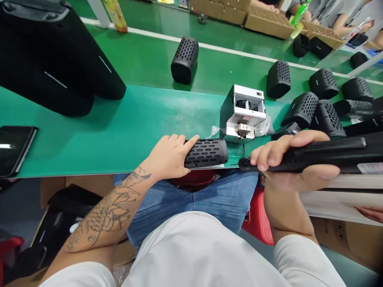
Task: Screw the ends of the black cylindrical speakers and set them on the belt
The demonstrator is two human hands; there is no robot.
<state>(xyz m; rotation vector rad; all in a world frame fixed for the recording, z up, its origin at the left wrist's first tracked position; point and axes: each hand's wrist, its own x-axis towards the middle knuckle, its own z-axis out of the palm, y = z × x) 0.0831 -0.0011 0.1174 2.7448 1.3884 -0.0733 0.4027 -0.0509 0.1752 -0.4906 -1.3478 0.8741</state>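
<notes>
My left hand [172, 156] is wrapped round a black perforated speaker housing [208, 153], which lies on its side near the front edge of the green mat. In my right hand [295, 159] is a black electric screwdriver [323, 154], held level. Its thin bit points left at the end of the housing, with a small gap between them. Just behind stands a silver and black screw feeder [244, 113], with small clear plastic bags beside it. Whether a screw sits on the bit is too small to tell.
Several more black speaker housings [301, 109] crowd the right side, and one housing [184, 59] stands farther back. Large black speakers [60, 59] are at the left, near a phone [16, 149]. Cardboard trays [267, 22] and other people are across the table.
</notes>
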